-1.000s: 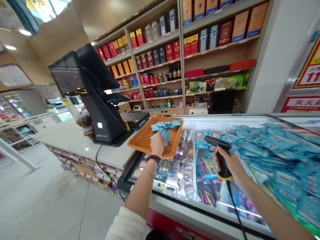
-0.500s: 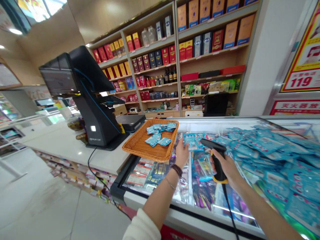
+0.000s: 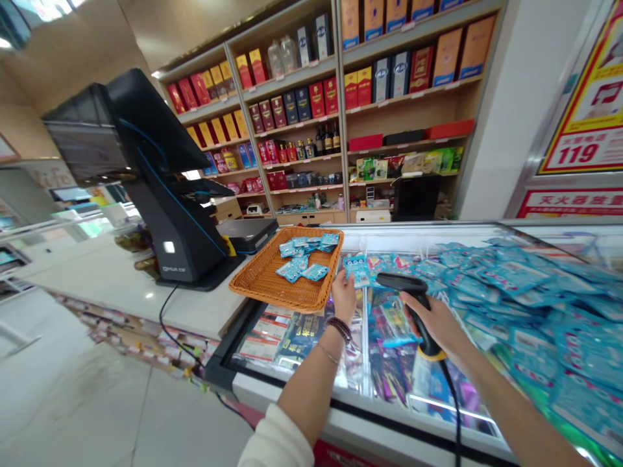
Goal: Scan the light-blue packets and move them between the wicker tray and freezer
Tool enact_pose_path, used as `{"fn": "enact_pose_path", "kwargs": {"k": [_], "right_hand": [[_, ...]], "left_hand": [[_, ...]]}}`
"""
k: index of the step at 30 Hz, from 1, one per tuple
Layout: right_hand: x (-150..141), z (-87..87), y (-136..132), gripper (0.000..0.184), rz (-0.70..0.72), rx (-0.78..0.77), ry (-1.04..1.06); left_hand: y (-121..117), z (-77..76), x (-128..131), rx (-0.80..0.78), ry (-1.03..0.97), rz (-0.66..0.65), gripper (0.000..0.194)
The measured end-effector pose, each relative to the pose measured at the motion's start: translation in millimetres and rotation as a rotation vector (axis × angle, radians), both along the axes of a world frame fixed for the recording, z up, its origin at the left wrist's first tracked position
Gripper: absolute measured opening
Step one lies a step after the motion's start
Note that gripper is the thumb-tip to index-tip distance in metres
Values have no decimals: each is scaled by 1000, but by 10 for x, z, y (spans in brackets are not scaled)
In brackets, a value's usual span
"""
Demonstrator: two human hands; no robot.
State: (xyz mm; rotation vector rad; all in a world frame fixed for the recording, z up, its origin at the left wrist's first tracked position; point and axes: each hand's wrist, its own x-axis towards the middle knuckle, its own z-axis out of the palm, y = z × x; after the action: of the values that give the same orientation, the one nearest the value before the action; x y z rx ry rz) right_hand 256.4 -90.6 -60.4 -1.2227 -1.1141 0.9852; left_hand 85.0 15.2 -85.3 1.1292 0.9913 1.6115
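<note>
The left forearm (image 3: 311,389) rises bare from the lower edge of the view, and the left hand (image 3: 344,297) stands nearly upright above the wrist, its fingers pointing forward and up. The right arm (image 3: 516,408) reaches in from the lower right corner, slanting up and inward toward the middle of the view. The right hand (image 3: 433,324) is turned inward, its fingers curled closed in a firm grip.
</note>
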Motion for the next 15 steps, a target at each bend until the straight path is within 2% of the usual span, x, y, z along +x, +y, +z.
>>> {"fn": "enact_pose_path", "kwargs": {"k": [8, 15], "right_hand": [[-10, 55, -44, 50, 24, -5, 13], [25, -9, 18, 56, 40, -26, -9]], "left_hand": [[-38, 19, -9, 48, 23, -24, 28], [10, -42, -20, 23, 49, 5, 27]]}}
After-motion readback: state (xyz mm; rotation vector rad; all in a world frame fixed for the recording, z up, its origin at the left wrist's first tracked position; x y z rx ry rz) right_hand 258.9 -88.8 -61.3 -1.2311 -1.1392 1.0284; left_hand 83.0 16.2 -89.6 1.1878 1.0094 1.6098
